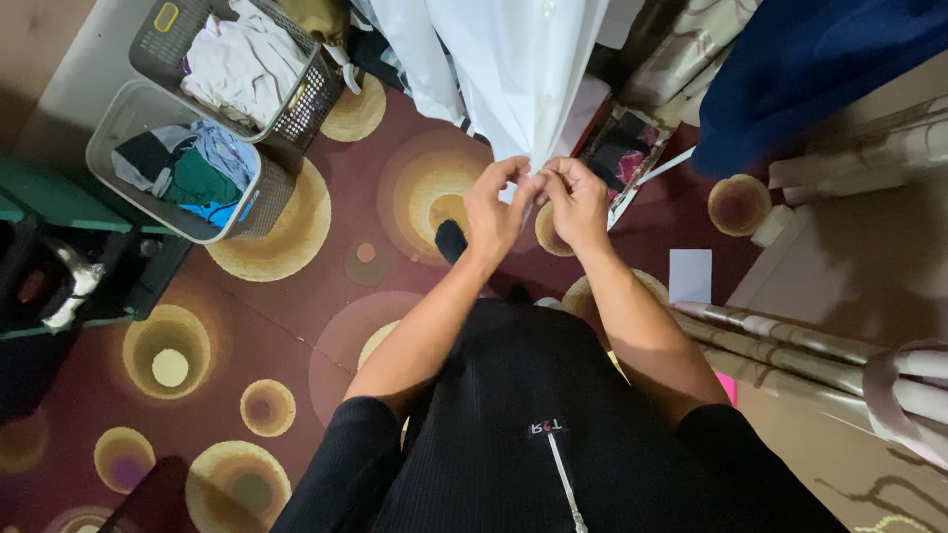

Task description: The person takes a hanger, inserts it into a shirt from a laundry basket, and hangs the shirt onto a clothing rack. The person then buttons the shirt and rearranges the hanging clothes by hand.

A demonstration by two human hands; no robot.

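Both hands, left hand (494, 209) and right hand (576, 202), each hold a pinching grip on the lower edge of the hanging white buttoned cotton shirt (513, 74) just above them.

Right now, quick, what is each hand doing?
Left hand: closed, pinching the white shirt at its bottom edge.
Right hand: closed, pinching the same shirt edge.

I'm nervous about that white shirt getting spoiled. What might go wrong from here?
Both the left hand and the right hand pinch the white shirt at its lower tip, so a hard tug might strain the button placket. If it slips, the hem may drop onto the patterned carpet and pick up dirt.
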